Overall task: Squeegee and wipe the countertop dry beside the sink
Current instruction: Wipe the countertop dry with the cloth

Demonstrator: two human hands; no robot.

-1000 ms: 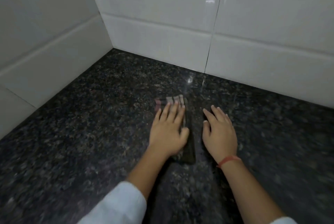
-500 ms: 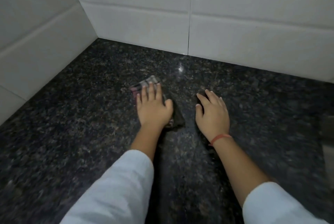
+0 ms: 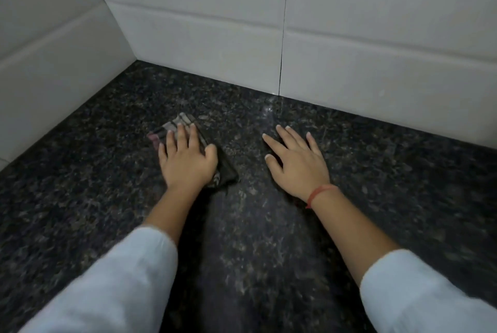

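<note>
Speckled dark granite countertop (image 3: 349, 225) bears a folded checked cloth (image 3: 185, 122) near the tiled corner, pressed flat under the left hand (image 3: 185, 160) with fingers straight, while the right hand (image 3: 298, 163) rests beside it, fingers spread.

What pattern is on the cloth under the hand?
Checked: dark and pale stripes, reddish at one edge. Head view shows the cloth under the left hand.
</note>
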